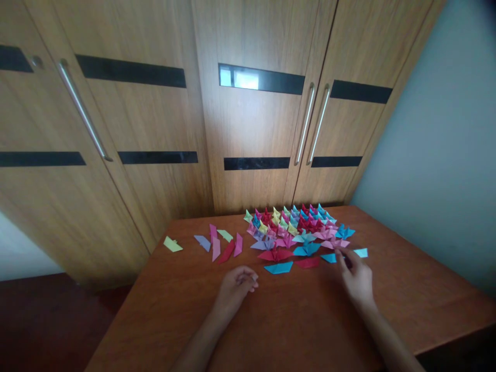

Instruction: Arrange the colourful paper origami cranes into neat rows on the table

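Observation:
My left hand (237,285) is above the near middle of the table, its fingers curled in and nothing visible in them. To the right, my right hand (354,276) has thumb and fingertips drawn together at the front edge of a pink paper crane (335,244); whether they grip anything is hidden. Beside these fingertips lies a blue folded paper strip (328,258), and a light blue folded strip (361,252) shows behind the hand. A red folded strip (308,263) and a blue folded piece (279,268) lie between my hands.
Rows of colourful paper cranes (275,253) cover the back of the brown table (287,320). Several flat folded pieces, among them a red one (227,251) and a yellow one (172,244), lie at left. A wooden wardrobe (248,124) stands behind; a pale wall (437,170) is at right.

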Demonstrator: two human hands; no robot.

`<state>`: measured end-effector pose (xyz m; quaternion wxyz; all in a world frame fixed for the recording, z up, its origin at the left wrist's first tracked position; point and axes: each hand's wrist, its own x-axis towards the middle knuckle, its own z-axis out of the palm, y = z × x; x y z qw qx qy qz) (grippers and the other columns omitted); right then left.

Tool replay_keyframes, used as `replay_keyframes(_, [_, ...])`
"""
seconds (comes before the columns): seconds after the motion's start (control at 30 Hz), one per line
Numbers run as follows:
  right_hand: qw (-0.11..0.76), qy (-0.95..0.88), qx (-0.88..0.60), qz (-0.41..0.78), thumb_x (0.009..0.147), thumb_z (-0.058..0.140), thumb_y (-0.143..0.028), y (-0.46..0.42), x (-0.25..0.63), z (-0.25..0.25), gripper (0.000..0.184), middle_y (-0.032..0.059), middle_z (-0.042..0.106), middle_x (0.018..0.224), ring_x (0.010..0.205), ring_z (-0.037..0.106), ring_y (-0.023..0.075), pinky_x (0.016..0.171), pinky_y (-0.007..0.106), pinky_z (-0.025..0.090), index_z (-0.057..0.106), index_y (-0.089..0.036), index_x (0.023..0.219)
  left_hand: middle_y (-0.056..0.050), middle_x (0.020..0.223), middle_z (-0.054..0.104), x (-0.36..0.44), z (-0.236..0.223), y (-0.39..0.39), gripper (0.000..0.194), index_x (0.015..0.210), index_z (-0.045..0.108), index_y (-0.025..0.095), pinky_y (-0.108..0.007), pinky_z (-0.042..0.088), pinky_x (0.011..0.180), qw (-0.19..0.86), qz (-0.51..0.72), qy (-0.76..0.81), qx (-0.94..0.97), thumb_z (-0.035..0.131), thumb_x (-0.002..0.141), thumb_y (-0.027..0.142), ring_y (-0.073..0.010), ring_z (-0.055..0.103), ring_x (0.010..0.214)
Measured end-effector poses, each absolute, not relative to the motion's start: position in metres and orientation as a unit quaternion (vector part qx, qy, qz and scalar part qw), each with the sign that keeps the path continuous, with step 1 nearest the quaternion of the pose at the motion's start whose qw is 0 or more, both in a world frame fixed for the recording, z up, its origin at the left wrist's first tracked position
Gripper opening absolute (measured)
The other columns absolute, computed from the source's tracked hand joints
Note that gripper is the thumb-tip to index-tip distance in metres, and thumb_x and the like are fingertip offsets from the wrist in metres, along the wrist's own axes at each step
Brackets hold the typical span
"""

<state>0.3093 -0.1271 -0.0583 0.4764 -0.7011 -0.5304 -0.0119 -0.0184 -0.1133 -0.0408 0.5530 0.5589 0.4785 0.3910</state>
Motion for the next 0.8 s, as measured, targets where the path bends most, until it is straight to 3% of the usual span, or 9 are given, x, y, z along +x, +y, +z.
replay_keyframes(0.17, [0.489,-0.670,-0.543,0.131,0.088,0.043,-0.037,-0.131,0.202,-0.043,0.028,0.0076,0.067,0.097,0.088,0.061,0.0215,0.079,0.034,0.048,0.065,-0.020,0.095,-0.006,0.078,0.067,-0.031,-0.047,-0.107,0.024,0.085,0.060,0.015,-0.023,0.043,0.055,0.495,0.404,0.490,0.593,0.050,0.080,0.035,-0.0152,0.060,0.065])
replay_keyframes(0.3, [0.431,-0.728,-0.496,0.197,0.088,0.044,-0.029,-0.139,0.150,-0.048,0.024,0.0049,0.068,0.087,0.079,0.062,0.0173,0.073,0.027,0.047,0.066,-0.021,0.092,-0.008,0.095,0.066,-0.054,-0.041,-0.100,0.020,0.094,0.061,0.018,-0.030,0.046,0.078,0.281,0.352,0.537,0.713,0.047,0.083,0.028,-0.0184,0.061,0.083])
replay_keyframes(0.47, [0.337,-0.776,-0.502,0.182,0.086,0.042,-0.019,-0.151,0.134,-0.056,0.023,0.0015,0.067,0.081,0.075,0.060,0.0149,0.071,0.025,0.043,0.065,-0.022,0.086,-0.008,0.117,0.055,-0.081,-0.028,-0.085,0.028,0.110,0.056,0.022,-0.033,0.039,0.091,0.036,0.200,0.572,0.795,0.047,0.084,0.025,-0.0219,0.054,0.104])
replay_keyframes(0.8, [0.302,-0.786,-0.514,0.164,0.086,0.042,-0.017,-0.151,0.135,-0.055,0.023,0.0016,0.067,0.084,0.078,0.060,0.0147,0.072,0.023,0.041,0.064,-0.022,0.086,-0.012,0.124,0.051,-0.051,-0.025,-0.049,0.040,0.123,0.048,0.020,-0.044,0.033,0.095,-0.063,0.142,0.542,0.826,0.047,0.086,0.034,-0.0287,0.045,0.114])
